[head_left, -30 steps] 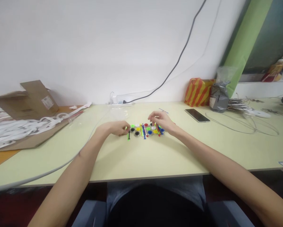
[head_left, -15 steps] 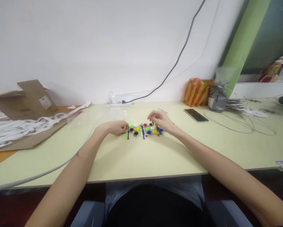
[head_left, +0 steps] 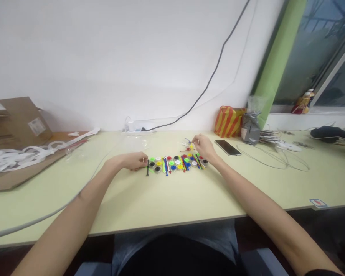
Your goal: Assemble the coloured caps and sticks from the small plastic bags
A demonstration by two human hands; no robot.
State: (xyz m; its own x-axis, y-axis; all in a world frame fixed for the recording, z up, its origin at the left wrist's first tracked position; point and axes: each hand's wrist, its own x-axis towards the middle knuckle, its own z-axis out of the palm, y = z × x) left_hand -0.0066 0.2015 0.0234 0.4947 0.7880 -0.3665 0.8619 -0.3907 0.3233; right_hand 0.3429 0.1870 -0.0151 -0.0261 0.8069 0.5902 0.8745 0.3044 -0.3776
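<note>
Along the middle of the pale table [head_left: 126,207], a band of round coloured discs [head_left: 171,163] runs from left to right, with thin coloured sticks [head_left: 166,168] lying between groups of them. At its left end I see the person's left hand [head_left: 135,160], fingers bent and tips drawn close together at the far end of a black stick [head_left: 147,168]; whether they grip it, I cannot tell. Over the far right part of the band, the right hand [head_left: 204,147] reaches out with curled fingers, the tips beside a small yellow piece [head_left: 192,147] among loose bits just beyond the discs; I cannot tell from where I stand whether they are closed on it. Right of that hand lies a dark-screened phone [head_left: 228,147], with a red-and-yellow striped bag [head_left: 228,122] farther back and a grey bag [head_left: 250,129] beside it. Off to the left are white strips [head_left: 31,154] and a cardboard box [head_left: 24,120], while a power strip [head_left: 137,132] sits at the table's far edge, against the wall.
</note>
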